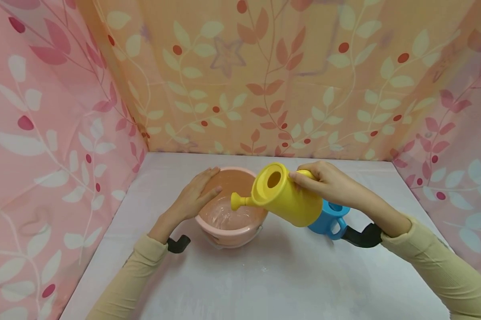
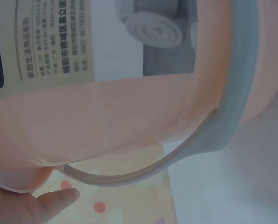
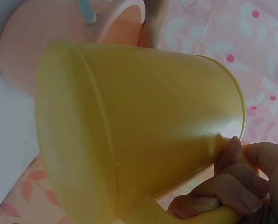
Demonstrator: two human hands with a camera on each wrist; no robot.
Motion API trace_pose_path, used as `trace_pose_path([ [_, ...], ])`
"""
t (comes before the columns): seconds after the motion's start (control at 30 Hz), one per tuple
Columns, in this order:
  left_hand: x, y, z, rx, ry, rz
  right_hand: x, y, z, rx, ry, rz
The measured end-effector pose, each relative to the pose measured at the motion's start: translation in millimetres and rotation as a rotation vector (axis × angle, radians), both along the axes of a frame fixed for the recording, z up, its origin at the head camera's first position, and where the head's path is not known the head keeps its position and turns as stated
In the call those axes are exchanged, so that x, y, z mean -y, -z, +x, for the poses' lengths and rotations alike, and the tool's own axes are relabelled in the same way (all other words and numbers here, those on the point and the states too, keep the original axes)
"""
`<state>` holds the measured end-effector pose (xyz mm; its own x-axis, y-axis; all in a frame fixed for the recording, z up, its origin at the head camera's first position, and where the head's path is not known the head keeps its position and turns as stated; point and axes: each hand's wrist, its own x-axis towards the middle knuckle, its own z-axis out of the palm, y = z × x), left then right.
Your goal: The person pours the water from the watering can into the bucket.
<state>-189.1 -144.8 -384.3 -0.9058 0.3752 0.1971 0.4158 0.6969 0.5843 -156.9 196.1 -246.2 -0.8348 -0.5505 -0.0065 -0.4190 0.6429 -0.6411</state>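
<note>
On the left, the person's left hand [image 1: 190, 198] is resting on the left rim of a pink bucket [image 1: 230, 241], its fingers lying mostly straight along the edge and its thumb reaching over the opening, not wrapping round anything. The bucket is standing upright on the white table [image 1: 300, 284], its inside gleaming with what looks like shallow water [image 1: 226, 218]; a grey handle [image 2: 244, 65] is hanging down its side, and a label [image 2: 59, 46] is showing in the left wrist view.

Next, a yellow watering can [image 1: 294, 202] is hanging in the air. Its spout [image 1: 240, 201] is pointing left over the bucket's opening, to the right of the left thumb. The can's long axis is slanting from its base at lower right to its mouth at upper left, and no stream is plainly showing.

The right hand [image 1: 331, 181] is the nearer one to the can, which is lying to the left of and below its knuckles; its fingers are curling tightly round the yellow handle [image 3: 150, 212]. Just behind the can, a blue cup [image 1: 324, 223] is sitting on the table below the right wrist, partly hidden.
</note>
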Motion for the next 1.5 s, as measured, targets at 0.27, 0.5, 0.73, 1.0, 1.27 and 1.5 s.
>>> trace_pose_path([
  [0.27, 0, 0.7, 0.1, -0.007, 0.001, -0.003, -4, 1.1, 0.0, -0.004, 0.007, 0.003],
  [0.5, 0, -0.8, 1.5, 0.002, -0.006, -0.005, -7, 1.5, 1.4, 0.017, 0.030, -0.008],
  [0.73, -1, -1.0, 1.8, 0.004, -0.007, -0.009, -7, 2.7, 3.0, 0.020, 0.055, -0.027],
  [1.0, -1, -0.3, 1.1, 0.004, -0.007, -0.012, -7, 5.3, 3.3, -0.037, 0.116, -0.003],
  [1.27, -1, -0.7, 1.6, 0.009, -0.012, -0.007, -7, 9.5, 3.1, -0.110, 0.153, -0.005],
  [1.5, 0, 0.8, 0.8, -0.007, -0.006, 0.000, -6, 13.3, 3.5, -0.186, 0.164, -0.035],
])
